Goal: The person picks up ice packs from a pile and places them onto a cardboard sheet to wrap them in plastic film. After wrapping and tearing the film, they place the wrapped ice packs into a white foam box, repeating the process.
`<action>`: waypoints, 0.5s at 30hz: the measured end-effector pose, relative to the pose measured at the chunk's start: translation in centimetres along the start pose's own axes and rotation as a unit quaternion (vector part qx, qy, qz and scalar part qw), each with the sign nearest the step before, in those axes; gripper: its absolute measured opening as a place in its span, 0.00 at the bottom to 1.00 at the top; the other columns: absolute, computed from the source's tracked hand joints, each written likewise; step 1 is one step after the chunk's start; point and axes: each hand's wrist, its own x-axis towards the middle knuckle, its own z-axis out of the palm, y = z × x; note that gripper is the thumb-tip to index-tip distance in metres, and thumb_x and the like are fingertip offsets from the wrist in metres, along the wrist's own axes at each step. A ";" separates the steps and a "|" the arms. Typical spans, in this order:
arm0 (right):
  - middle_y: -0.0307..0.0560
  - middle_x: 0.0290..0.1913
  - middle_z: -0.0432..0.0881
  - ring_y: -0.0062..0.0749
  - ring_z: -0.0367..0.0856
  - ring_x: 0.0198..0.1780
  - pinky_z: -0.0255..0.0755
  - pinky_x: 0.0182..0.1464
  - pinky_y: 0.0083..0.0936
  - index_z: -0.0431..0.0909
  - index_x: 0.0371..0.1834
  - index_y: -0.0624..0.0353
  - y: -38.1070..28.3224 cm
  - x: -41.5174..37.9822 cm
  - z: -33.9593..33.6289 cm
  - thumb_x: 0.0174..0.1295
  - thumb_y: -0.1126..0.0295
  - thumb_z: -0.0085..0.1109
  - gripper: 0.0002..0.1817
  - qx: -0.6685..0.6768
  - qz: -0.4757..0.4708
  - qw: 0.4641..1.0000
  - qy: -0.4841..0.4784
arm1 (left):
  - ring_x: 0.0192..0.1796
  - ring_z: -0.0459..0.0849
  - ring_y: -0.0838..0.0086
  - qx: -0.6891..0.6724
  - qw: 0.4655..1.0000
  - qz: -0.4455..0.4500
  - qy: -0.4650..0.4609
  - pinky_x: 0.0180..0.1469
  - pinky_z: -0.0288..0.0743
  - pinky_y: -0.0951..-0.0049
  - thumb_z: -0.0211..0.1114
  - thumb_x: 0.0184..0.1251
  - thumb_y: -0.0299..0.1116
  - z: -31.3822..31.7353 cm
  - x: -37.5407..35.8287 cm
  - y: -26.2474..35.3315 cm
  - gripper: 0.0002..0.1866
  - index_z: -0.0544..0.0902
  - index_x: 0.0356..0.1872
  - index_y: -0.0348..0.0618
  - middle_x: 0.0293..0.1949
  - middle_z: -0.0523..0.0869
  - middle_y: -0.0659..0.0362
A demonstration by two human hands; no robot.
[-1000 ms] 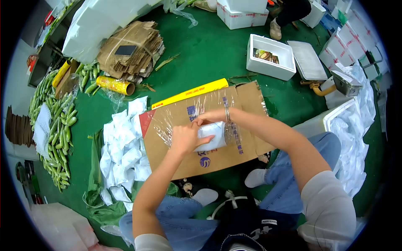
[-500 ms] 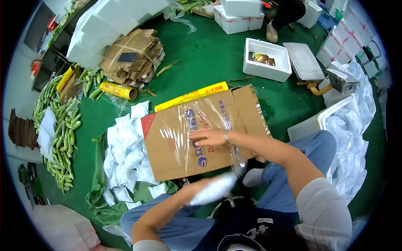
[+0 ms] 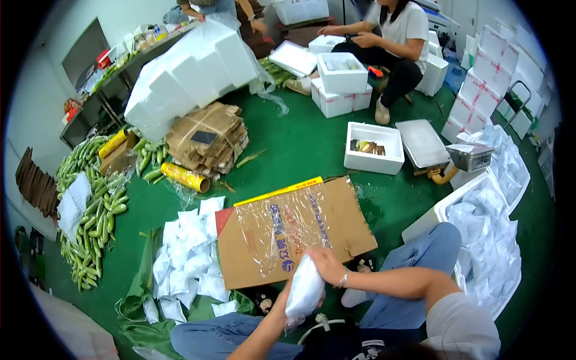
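Both my hands are on a plump white packet (image 3: pixel 305 291) with a shiny clear film around it, held above my lap. My left hand (image 3: pixel 283 305) grips it from the left, its fingers mostly hidden behind it. My right hand (image 3: pixel 326 267), with a bracelet at the wrist, is wrapped around its upper right side. Just beyond lies a flat cardboard sheet (image 3: pixel 345 219) with printed lettering and clear film stretched over it. A yellow box edge (image 3: pixel 279 191) shows along its far side. Left of the cardboard, several similar white packets (image 3: pixel 189 255) lie piled on green cloth.
Green vegetables (image 3: pixel 99 240) are heaped at the left. Behind the cardboard stand bundled cardboard (image 3: pixel 207 147) and an open foam box (image 3: pixel 384 165), beside a scale (image 3: pixel 423 144). Bagged white goods (image 3: pixel 489 240) fill a foam box at right. A co-worker (image 3: pixel 399 51) sits at the back.
My right hand has left the cardboard sheet and come down onto the white packet, joining my left hand. My view has tipped upward, so more of the room's far side shows.
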 end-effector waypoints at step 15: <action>0.85 0.68 0.49 0.76 0.56 0.67 0.56 0.67 0.52 0.63 0.66 0.64 -7.5 -6.0 7.3 0.54 0.56 0.64 0.38 -0.478 -0.211 0.852 -0.023 | 0.44 0.85 0.64 -0.054 0.959 0.243 0.134 0.43 0.82 0.62 0.51 0.72 0.48 -0.1 -0.7 0.5 0.23 0.76 0.54 0.40 0.45 0.84 0.51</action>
